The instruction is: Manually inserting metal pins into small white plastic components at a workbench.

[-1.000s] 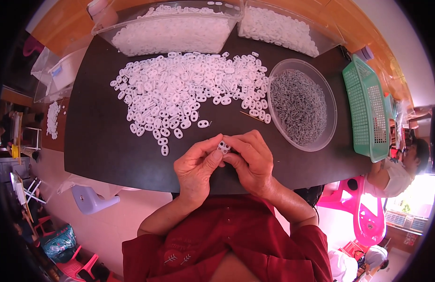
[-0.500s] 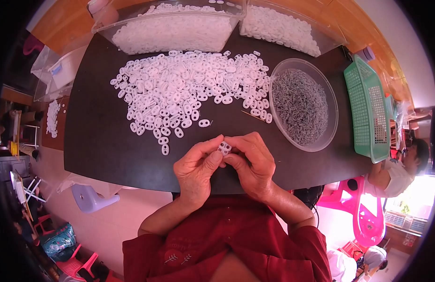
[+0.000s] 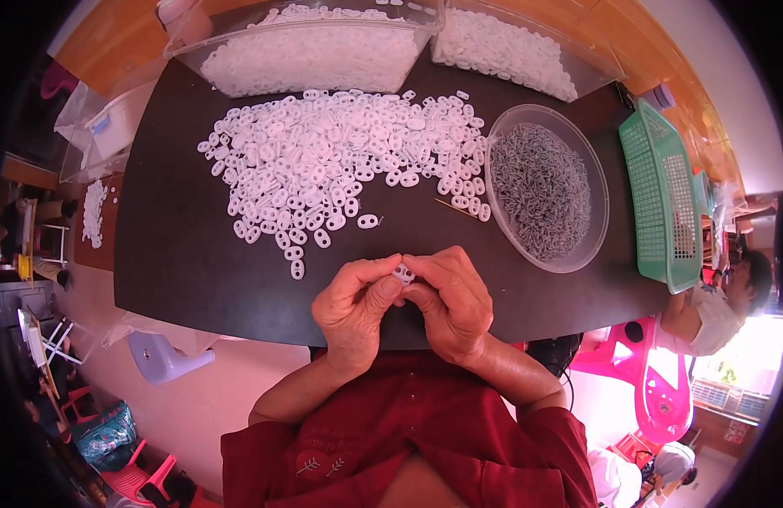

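My left hand (image 3: pixel 355 307) and my right hand (image 3: pixel 449 298) meet over the near edge of a dark table (image 3: pixel 179 254). Together their fingertips pinch one small white plastic piece (image 3: pixel 403 273). Just beyond them a big heap of the same white oval pieces (image 3: pixel 340 161) is spread across the tabletop, with a few loose ones close to my fingers. To the right of the heap stands a clear round bowl (image 3: pixel 578 245) filled with small grey metal parts (image 3: pixel 539 190).
Two clear bins of white pieces (image 3: pixel 311 55) (image 3: pixel 510 42) stand at the far edge. A green plastic basket (image 3: pixel 658 190) sits at the right end. A thin stick (image 3: pixel 456 207) lies beside the bowl. Another person (image 3: pixel 717 305) sits at the right, near pink chairs.
Both hands stay in the same spot over the table edge; the fingers shift slightly around the small white piece. Nothing else has moved.
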